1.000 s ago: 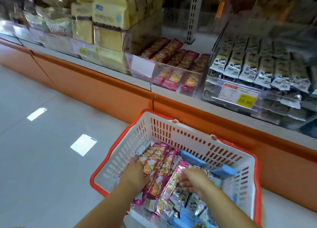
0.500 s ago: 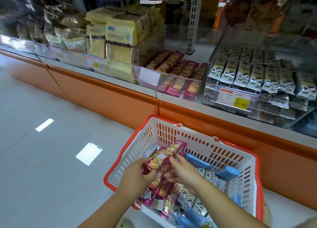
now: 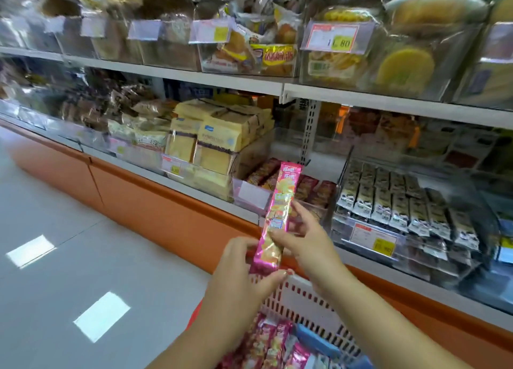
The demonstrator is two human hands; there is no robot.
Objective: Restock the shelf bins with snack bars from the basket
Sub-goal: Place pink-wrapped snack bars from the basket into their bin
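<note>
Snack bar (image 3: 278,213) stood upright above the basket (image 3: 302,302), its lower end held in the left grip (image 3: 238,268) and its middle pinched by the right grip (image 3: 306,243). It would probably go best laid flat and lengthwise among the matching bars in the bin (image 3: 249,199) just behind.

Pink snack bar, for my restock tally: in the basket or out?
Out: left hand and right hand hold the pink snack bar above the basket.

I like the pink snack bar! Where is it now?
Mid-frame in the head view, the left hand and right hand hold the pink snack bar above the basket, in front of the shelf bin.
</note>
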